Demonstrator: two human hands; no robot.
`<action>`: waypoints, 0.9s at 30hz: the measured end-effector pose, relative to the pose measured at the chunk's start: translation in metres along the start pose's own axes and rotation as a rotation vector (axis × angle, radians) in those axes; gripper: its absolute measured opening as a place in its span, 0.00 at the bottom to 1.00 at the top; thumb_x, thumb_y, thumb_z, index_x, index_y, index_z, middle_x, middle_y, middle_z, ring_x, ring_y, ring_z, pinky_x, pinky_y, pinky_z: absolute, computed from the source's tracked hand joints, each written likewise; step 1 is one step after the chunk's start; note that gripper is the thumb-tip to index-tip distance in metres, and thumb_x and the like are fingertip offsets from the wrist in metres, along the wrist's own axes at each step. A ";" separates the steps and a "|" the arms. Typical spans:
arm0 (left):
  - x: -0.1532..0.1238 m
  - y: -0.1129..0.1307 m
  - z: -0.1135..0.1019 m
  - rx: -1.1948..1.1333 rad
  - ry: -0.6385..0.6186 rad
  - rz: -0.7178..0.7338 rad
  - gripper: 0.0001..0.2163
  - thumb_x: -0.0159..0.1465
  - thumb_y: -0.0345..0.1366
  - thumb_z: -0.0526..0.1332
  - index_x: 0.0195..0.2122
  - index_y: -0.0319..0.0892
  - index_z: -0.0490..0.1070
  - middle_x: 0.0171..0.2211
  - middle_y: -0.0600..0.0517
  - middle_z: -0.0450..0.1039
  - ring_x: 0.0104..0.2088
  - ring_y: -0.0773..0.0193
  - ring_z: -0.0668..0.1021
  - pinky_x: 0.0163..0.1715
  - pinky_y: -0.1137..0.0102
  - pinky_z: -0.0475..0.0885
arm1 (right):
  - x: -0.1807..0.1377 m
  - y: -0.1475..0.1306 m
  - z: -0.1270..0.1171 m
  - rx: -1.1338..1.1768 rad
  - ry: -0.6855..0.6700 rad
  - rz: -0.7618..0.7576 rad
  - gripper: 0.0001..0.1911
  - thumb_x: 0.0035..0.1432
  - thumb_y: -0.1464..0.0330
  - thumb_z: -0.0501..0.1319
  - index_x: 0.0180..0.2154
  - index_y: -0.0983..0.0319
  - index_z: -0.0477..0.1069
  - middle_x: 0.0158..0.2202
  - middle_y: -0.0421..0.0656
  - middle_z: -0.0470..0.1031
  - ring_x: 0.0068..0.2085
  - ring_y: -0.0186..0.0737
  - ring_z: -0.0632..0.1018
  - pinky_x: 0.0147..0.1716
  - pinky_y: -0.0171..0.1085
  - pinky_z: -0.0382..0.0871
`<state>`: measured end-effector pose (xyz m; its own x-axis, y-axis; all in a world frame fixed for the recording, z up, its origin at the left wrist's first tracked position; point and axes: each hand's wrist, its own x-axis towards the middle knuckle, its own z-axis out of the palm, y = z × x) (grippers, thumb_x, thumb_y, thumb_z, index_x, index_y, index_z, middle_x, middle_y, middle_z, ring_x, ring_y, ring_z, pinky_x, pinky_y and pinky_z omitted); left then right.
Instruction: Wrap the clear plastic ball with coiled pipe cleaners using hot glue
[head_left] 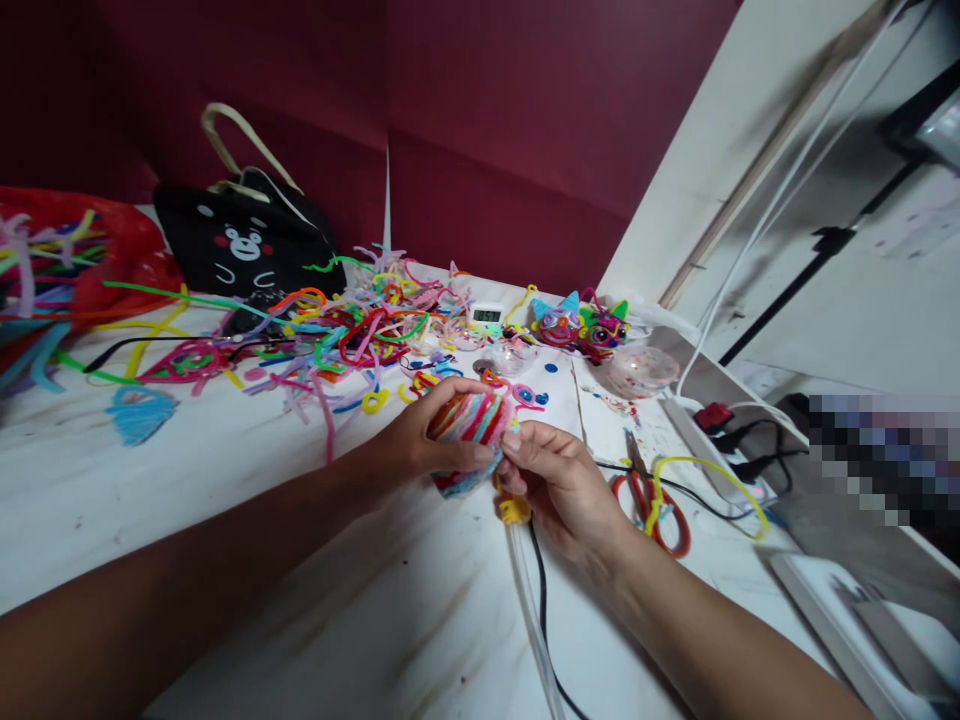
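Observation:
My left hand (420, 435) is wrapped round a rounded craft piece (471, 418) made of pipe cleaners in red, pink, yellow and blue stripes. At its right edge, the thumb and fingers of my right hand (559, 475) are pinched together on it; a small yellow bit shows by the fingertips. Just below them is a yellow object (514, 508) with a clear stick running toward me, partly hidden by my right hand. Orange-handled scissors (651, 500) lie to the right of that hand, with a yellow pipe cleaner (709, 465) across their handles.
A heap of pipe cleaners (375, 330) spreads over the white table's back left, before a black bag (244, 240). Two finished-looking animal faces (559, 322), a small digital timer (486, 316) and a clear dish (641, 370) stand behind. A power strip (709, 450) and cables line the right.

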<state>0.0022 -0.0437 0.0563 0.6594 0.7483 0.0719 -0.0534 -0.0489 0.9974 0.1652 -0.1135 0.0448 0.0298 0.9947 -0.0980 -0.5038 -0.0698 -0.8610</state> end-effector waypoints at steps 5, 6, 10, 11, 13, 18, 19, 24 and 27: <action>0.002 -0.003 -0.001 0.025 0.019 -0.021 0.29 0.49 0.38 0.72 0.52 0.45 0.65 0.34 0.55 0.72 0.33 0.65 0.72 0.31 0.72 0.67 | -0.002 0.003 0.000 -0.039 -0.008 -0.014 0.16 0.42 0.63 0.76 0.22 0.64 0.73 0.18 0.37 0.72 0.18 0.25 0.65 0.18 0.27 0.57; 0.002 -0.005 -0.001 0.043 0.029 -0.014 0.29 0.49 0.38 0.72 0.51 0.45 0.65 0.34 0.55 0.72 0.33 0.65 0.72 0.31 0.72 0.67 | -0.002 0.004 0.000 -0.054 -0.009 -0.024 0.16 0.43 0.62 0.75 0.22 0.64 0.72 0.18 0.37 0.72 0.18 0.25 0.65 0.18 0.27 0.57; 0.005 -0.009 -0.003 0.081 0.065 0.015 0.30 0.48 0.41 0.73 0.51 0.43 0.65 0.34 0.54 0.72 0.34 0.63 0.73 0.31 0.72 0.68 | -0.002 0.006 -0.001 -0.110 -0.025 -0.076 0.18 0.48 0.59 0.73 0.23 0.63 0.70 0.18 0.36 0.70 0.19 0.26 0.64 0.19 0.29 0.57; 0.006 -0.010 -0.003 0.088 0.072 0.020 0.31 0.47 0.42 0.73 0.51 0.43 0.65 0.34 0.54 0.72 0.34 0.63 0.73 0.32 0.71 0.68 | -0.001 0.006 -0.001 -0.125 -0.029 -0.085 0.18 0.48 0.59 0.73 0.23 0.63 0.70 0.18 0.36 0.69 0.19 0.27 0.64 0.19 0.29 0.58; 0.007 -0.011 -0.004 0.112 0.087 0.031 0.31 0.47 0.43 0.74 0.51 0.43 0.66 0.35 0.54 0.72 0.35 0.62 0.73 0.33 0.71 0.69 | 0.000 0.008 -0.001 -0.150 -0.025 -0.104 0.18 0.49 0.57 0.72 0.24 0.63 0.69 0.18 0.36 0.69 0.18 0.27 0.65 0.19 0.29 0.58; 0.008 -0.014 -0.006 0.177 0.101 0.059 0.31 0.48 0.44 0.74 0.51 0.43 0.65 0.38 0.52 0.72 0.37 0.61 0.73 0.34 0.70 0.70 | 0.001 0.011 -0.002 -0.172 -0.008 -0.129 0.19 0.50 0.56 0.71 0.25 0.62 0.70 0.17 0.35 0.69 0.18 0.27 0.65 0.18 0.29 0.59; 0.008 -0.015 -0.006 0.183 0.101 0.065 0.31 0.48 0.44 0.74 0.51 0.43 0.65 0.37 0.52 0.72 0.36 0.61 0.74 0.34 0.70 0.70 | 0.001 0.012 -0.002 -0.171 -0.006 -0.131 0.19 0.50 0.56 0.71 0.25 0.63 0.70 0.18 0.35 0.69 0.18 0.27 0.66 0.18 0.29 0.60; 0.009 -0.016 -0.005 0.215 0.138 0.082 0.30 0.48 0.44 0.73 0.49 0.42 0.66 0.35 0.53 0.72 0.34 0.62 0.74 0.32 0.71 0.70 | 0.003 0.012 -0.004 -0.170 0.011 -0.123 0.19 0.49 0.56 0.72 0.25 0.63 0.71 0.18 0.35 0.70 0.18 0.26 0.66 0.18 0.28 0.60; 0.010 -0.017 -0.005 0.222 0.142 0.089 0.30 0.48 0.44 0.73 0.50 0.42 0.65 0.37 0.53 0.72 0.36 0.61 0.74 0.33 0.71 0.70 | 0.003 0.011 -0.004 -0.159 0.023 -0.106 0.18 0.47 0.56 0.73 0.25 0.63 0.72 0.19 0.36 0.71 0.18 0.25 0.67 0.19 0.27 0.60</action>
<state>0.0061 -0.0322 0.0397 0.5467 0.8193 0.1728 0.0699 -0.2503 0.9656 0.1630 -0.1116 0.0329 0.0960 0.9953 -0.0128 -0.3540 0.0221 -0.9350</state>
